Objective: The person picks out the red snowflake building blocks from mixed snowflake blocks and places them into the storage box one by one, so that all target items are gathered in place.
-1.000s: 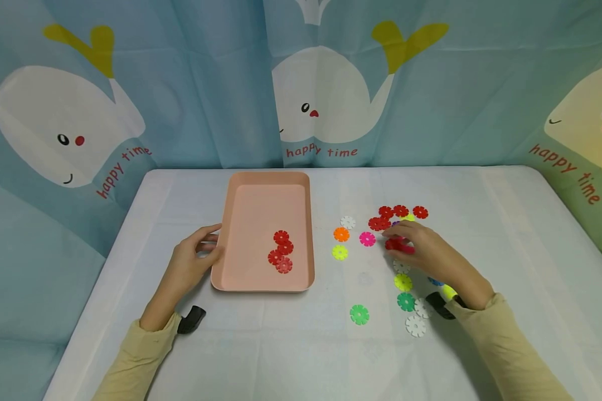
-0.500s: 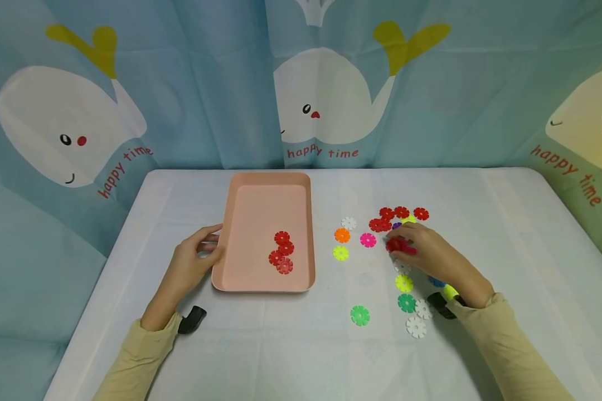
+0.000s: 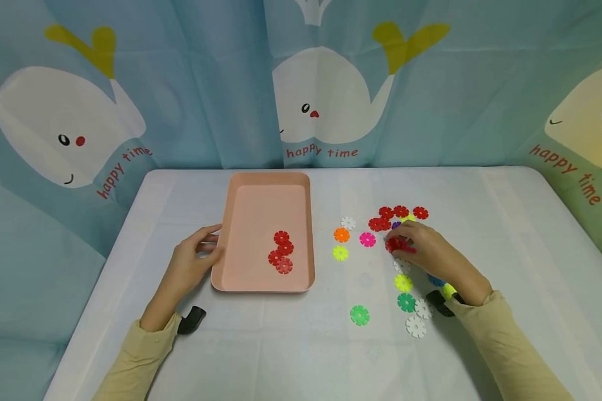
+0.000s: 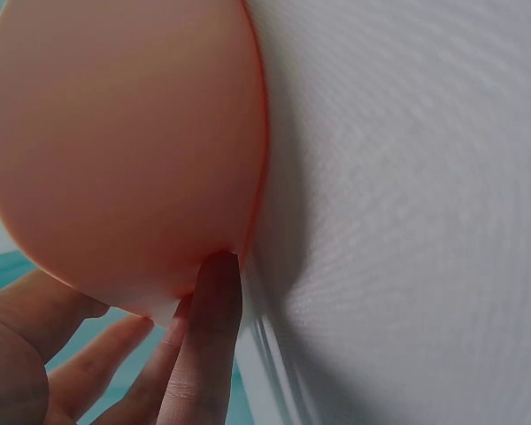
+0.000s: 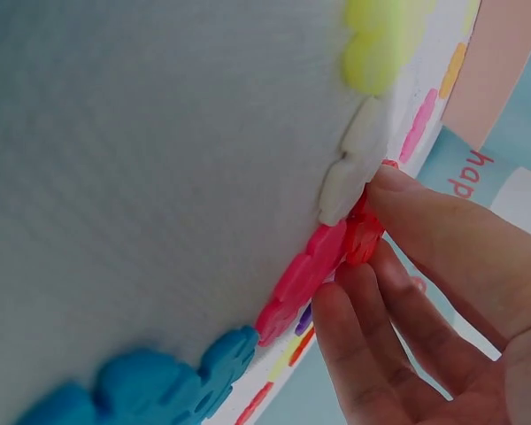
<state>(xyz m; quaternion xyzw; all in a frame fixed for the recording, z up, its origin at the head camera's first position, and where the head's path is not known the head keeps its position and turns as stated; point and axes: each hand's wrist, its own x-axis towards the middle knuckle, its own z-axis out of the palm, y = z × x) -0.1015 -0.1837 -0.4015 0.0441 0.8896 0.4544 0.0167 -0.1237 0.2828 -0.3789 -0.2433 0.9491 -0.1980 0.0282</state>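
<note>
The head view showed a white-covered table (image 3: pixel 261 356) bearing the pink tray (image 3: pixel 276 206). At the tray's left rim, the left hand (image 3: pixel 185 257) touched the edge with thumb and loosely bent fingers well apart, seemingly to steady it. Well right of the tray, the right hand (image 3: pixel 426 245) had drawn its fingertips into a narrow pinch. Mixed-colour discs (image 3: pixel 406 302) lay scattered right of the tray; a red cluster (image 3: pixel 283 266) overlapped inside it. Between the right fingertips was one red disc (image 5: pixel 365 235), pinched presumably because so small a piece suited fingertips.
</note>
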